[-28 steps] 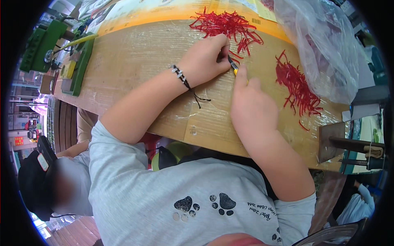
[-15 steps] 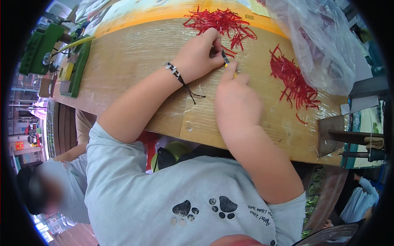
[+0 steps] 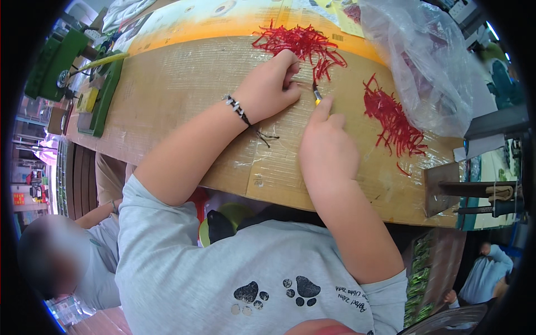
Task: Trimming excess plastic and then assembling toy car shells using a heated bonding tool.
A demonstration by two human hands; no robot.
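Note:
My left hand (image 3: 274, 84), with a dark braided bracelet (image 3: 237, 109) on its wrist, is closed in a pinch near the table's middle. A thin reddish strip (image 3: 298, 84) seems to show at its fingertips, mostly hidden by them. To its right, my right hand (image 3: 329, 142) is closed round a small craft knife (image 3: 317, 96) with a yellow handle, the forefinger stretched along it. The dark blade points away from me, a little apart from my left hand. Just beyond lies a loose pile of red strips (image 3: 301, 42); a second red pile (image 3: 391, 117) lies at the right.
Cardboard (image 3: 151, 106) under clear film covers the table. A clear plastic bag (image 3: 427, 67) lies at the far right. Green metal equipment (image 3: 103, 95) stands at the left edge, a metal bracket (image 3: 441, 190) at the right. Another person (image 3: 95, 257) sits at the lower left.
The knife has moved away from my left fingertips, to the right, so a gap now shows between them. The whole view has shifted slightly, with the table lower in it.

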